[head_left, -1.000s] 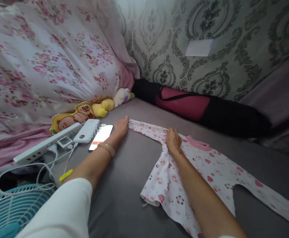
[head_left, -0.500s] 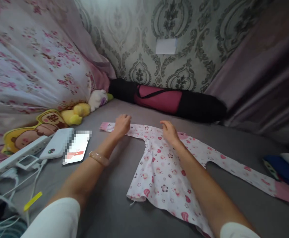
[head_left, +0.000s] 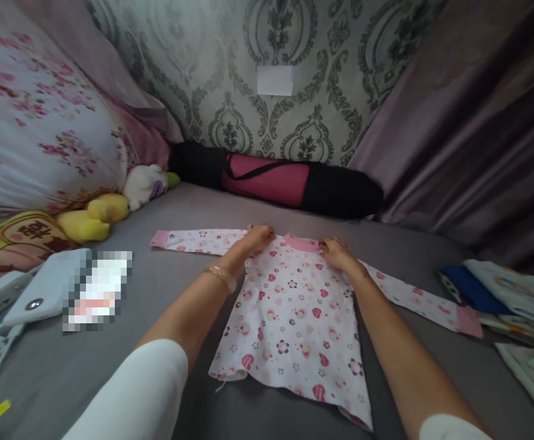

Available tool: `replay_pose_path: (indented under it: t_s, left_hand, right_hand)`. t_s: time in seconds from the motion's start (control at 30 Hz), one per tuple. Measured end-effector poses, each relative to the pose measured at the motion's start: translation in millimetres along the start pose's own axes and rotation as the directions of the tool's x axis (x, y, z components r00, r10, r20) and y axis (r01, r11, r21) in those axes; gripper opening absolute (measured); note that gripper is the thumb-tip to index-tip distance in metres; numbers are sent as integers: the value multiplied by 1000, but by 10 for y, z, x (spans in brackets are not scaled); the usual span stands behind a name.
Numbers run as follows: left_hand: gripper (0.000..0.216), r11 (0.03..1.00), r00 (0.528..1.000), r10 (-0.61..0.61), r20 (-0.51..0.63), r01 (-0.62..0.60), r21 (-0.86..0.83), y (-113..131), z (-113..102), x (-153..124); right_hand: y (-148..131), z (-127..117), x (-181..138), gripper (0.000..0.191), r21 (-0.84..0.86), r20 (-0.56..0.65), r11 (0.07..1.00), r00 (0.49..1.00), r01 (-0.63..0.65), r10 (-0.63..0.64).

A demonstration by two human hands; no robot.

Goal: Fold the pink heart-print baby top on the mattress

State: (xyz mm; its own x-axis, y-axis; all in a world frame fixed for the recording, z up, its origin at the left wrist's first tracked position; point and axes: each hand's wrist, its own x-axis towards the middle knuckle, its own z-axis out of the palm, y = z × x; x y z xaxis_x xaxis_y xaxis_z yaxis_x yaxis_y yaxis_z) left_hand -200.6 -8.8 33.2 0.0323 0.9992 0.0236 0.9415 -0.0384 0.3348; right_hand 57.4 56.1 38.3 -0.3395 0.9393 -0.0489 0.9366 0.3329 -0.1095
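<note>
A small long-sleeved shirt (head_left: 294, 318), white with pink hearts and flowers, lies flat with both sleeves spread. Its pink collar (head_left: 301, 242) points toward the wall, and the hem is nearest to me. My left hand (head_left: 260, 238), below a wrist with a pale bangle (head_left: 221, 278), is closed on the shirt's left shoulder beside the collar. At the opposite shoulder, my right hand (head_left: 337, 252) pinches the fabric by the collar's right end. The fingertips of both hands are partly hidden.
Folded clothes (head_left: 514, 293) are stacked at the right. On the left lie a phone (head_left: 99, 290), a pale power bank (head_left: 51, 287), a power strip (head_left: 0, 293) with cables, and plush toys (head_left: 96, 217). A long black and maroon bag (head_left: 267, 180) rests along the wall.
My left hand has moved right from the sleeve to the shoulder. My right hand has come down onto the other shoulder. The shirt's body lies straighter, and the view has turned right.
</note>
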Motion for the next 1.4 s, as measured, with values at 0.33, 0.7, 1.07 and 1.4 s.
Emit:
replay_pose_path:
  t_s: [0.33,0.7,1.07,1.4]
  left_hand:
    - [32,983,974,-55,-219,91,159,148,-99,-313]
    - [32,855,928,-335,161,371,-363,126,-563,-2447]
    - [36,831,891,-451,-49,400,-387,533,-163,-3179]
    - [33,828,909,-412,-66,344,-443,687,-60,-3005]
  right_hand:
    - [-140,-38,-306,35,-87,-231,996,972,19,-39]
    - [-1370,95,-894,43,287,-101,812,859,509,-503]
    - [-185,-264,-2405,15,343,-81,881,944,327,-319]
    - [127,8,-3303,32,303,-58,952,998,52,-36]
